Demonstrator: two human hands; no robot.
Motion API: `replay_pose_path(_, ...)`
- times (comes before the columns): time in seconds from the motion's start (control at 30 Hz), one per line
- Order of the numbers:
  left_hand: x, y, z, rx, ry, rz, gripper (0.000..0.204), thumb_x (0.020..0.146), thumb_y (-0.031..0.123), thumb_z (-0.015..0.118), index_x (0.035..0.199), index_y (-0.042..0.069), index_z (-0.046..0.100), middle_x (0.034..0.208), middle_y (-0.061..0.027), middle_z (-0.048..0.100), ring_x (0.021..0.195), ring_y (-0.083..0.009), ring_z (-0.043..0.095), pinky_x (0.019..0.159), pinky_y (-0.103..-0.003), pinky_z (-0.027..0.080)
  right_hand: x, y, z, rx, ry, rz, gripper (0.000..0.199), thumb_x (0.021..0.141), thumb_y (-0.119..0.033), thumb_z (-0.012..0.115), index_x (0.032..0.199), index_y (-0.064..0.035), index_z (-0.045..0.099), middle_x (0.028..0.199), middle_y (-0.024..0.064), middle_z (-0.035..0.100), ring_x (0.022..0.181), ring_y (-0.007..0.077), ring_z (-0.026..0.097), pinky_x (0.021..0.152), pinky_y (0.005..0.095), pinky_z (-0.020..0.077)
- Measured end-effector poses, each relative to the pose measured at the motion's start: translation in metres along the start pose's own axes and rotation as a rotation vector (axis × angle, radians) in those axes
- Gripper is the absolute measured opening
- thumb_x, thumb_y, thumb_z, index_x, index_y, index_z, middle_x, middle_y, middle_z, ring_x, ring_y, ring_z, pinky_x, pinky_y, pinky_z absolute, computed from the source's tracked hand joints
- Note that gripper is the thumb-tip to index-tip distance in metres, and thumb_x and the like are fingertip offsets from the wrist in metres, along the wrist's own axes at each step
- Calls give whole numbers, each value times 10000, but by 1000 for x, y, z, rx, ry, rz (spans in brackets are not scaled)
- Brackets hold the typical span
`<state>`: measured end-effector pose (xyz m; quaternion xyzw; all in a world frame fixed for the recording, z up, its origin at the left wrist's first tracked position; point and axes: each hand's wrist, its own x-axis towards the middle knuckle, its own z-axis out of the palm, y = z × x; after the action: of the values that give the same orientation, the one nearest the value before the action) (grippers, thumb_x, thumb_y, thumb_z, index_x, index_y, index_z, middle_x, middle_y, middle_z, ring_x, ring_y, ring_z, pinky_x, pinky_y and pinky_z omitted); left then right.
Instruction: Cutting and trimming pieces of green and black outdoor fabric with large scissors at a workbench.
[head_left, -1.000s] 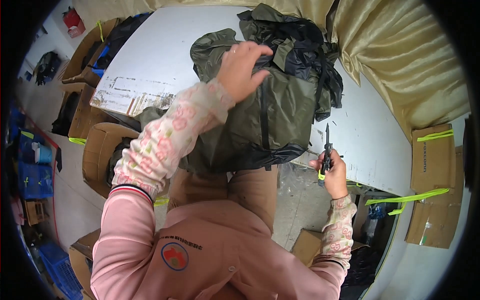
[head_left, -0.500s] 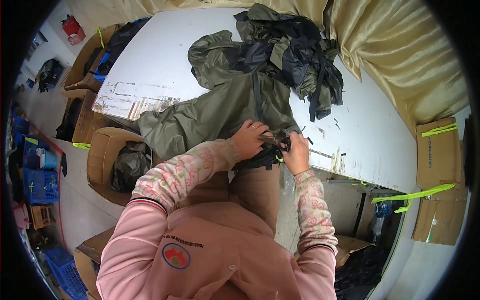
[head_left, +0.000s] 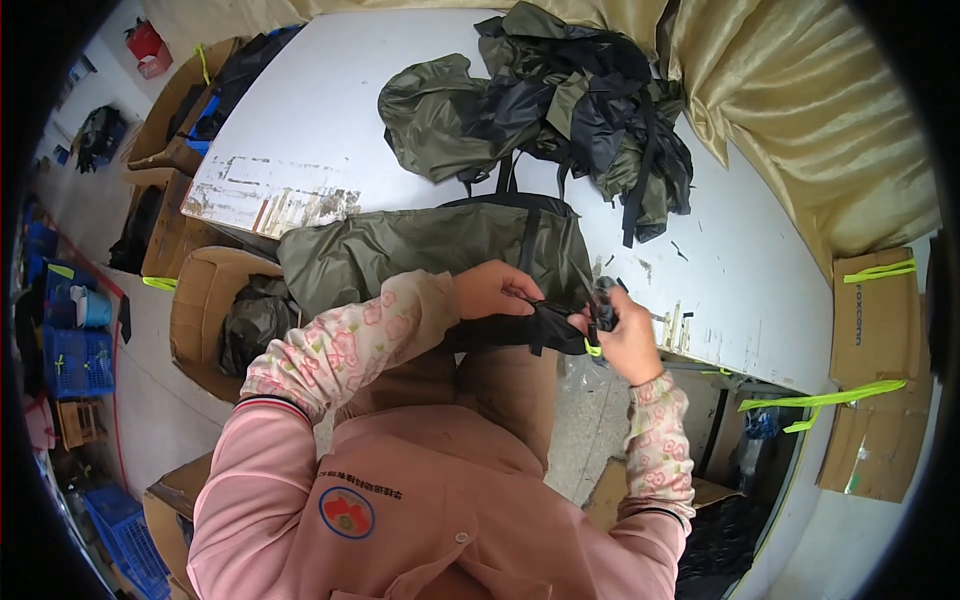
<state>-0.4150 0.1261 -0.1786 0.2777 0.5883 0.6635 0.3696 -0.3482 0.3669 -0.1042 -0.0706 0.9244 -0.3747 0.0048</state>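
An olive green bag-like fabric piece (head_left: 410, 240) with black straps and a black border lies across the table's near edge and over my lap. My left hand (head_left: 497, 290) pinches its black edging (head_left: 550, 325) between thumb and fingers. Just right of it, my right hand (head_left: 628, 335) is closed around dark-handled scissors (head_left: 603, 300), blades pointing up and away over the fabric. That hand's thumb and fingertips are close to the black edging, where a small neon yellow bit shows; whether they also grip it is hard to tell.
Beyond lies a heap of olive and black fabric pieces (head_left: 610, 110) on the white table (head_left: 300, 110). Black scraps are scattered at right. A cardboard box (head_left: 200, 320) with dark fabric stands at left; a gold curtain (head_left: 800, 120) hangs at the far right.
The olive piece has come toward me, away from the heap, exposing its far black edge and straps. My right hand has moved right and nearer with the scissors; my left hand has shifted slightly nearer.
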Motion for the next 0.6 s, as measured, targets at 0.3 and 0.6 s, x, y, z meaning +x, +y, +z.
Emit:
replay_pose_path(0.3, -5, 4, -1, -232, -6, -67, 334, 785, 27, 670, 1110, 7, 598, 902, -28, 641, 827, -74, 581, 749, -211, 454, -6, -26, -71, -708, -122, -226, 487, 562, -355, 824, 843, -41, 580, 798, 97, 593, 801, 276, 549, 715, 364, 379)
replay_pose_path(0.6, -6, 7, 7, -200, -37, -88, 328, 784, 40, 673, 1102, 8, 597, 889, -33, 641, 812, -73, 581, 750, -216, 449, -5, -28, -66, -701, -171, -258, 470, 561, -327, 820, 850, -41, 584, 785, 82, 588, 805, 255, 549, 729, 371, 370)
